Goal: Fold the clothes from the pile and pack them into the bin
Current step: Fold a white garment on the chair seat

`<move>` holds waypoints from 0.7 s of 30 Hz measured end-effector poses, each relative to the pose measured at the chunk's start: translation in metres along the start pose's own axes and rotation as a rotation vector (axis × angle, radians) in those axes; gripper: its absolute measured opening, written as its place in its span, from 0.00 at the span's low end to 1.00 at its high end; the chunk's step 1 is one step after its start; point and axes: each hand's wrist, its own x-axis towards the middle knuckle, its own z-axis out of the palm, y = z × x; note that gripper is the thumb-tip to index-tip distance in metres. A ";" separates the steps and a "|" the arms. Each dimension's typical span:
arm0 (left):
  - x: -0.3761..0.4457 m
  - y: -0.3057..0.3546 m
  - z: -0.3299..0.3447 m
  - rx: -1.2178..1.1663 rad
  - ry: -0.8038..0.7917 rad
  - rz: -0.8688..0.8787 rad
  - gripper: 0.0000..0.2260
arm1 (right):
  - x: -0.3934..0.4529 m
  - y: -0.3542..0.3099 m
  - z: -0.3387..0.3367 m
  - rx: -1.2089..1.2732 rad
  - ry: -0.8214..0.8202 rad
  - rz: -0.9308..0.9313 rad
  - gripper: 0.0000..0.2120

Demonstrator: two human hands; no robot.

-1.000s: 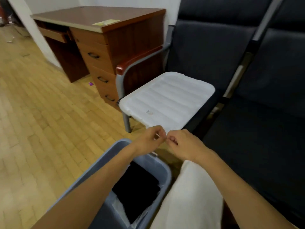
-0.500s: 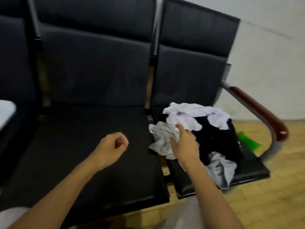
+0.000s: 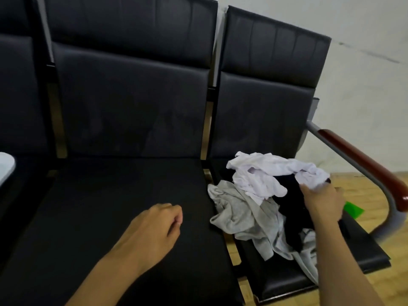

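Pile of clothes [image 3: 262, 202] heaped on the right-hand black seat [image 3: 357, 246], long axis running from the far armrest side toward the near front edge, one grey end spilling over the gap to the middle seat [image 3: 110, 206]. Crumpled white garment [image 3: 260, 175] on top, grey one [image 3: 240, 215] lower left, black one [image 3: 291, 208] between. Right hand [image 3: 322, 204] on the black fabric (grip unclear, blurred). Left hand [image 3: 154, 228] loosely curled, holding nothing, above the middle seat.

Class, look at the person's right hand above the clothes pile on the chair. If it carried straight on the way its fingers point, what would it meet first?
The right hand points up and away over the black garment, so it would probably meet the white garment first. Its fingertips seem to be at that cloth already, though blur hides actual contact.
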 end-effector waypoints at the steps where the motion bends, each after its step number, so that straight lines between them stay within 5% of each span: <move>1: -0.003 -0.005 -0.006 0.008 0.012 -0.012 0.04 | 0.001 0.001 0.001 -0.001 0.035 -0.003 0.23; 8: -0.014 -0.018 -0.016 -0.008 0.059 -0.071 0.05 | -0.034 -0.043 -0.029 0.457 0.281 -0.254 0.14; 11: -0.011 -0.015 -0.011 -0.201 0.114 -0.068 0.08 | -0.092 -0.098 -0.073 0.824 0.075 -0.467 0.15; 15: -0.012 0.003 -0.009 -0.498 0.248 -0.014 0.39 | -0.188 -0.157 -0.139 1.237 -0.476 -0.721 0.08; 16: -0.014 0.008 -0.012 -0.553 0.289 -0.004 0.40 | -0.205 -0.166 -0.150 1.305 -0.567 -0.736 0.09; 19: -0.022 0.014 -0.029 -0.739 0.412 -0.019 0.15 | -0.229 -0.177 -0.165 1.511 -0.710 -0.545 0.11; 21: -0.031 0.001 -0.037 -0.719 0.473 -0.063 0.09 | -0.225 -0.175 -0.160 1.588 -0.721 -0.304 0.11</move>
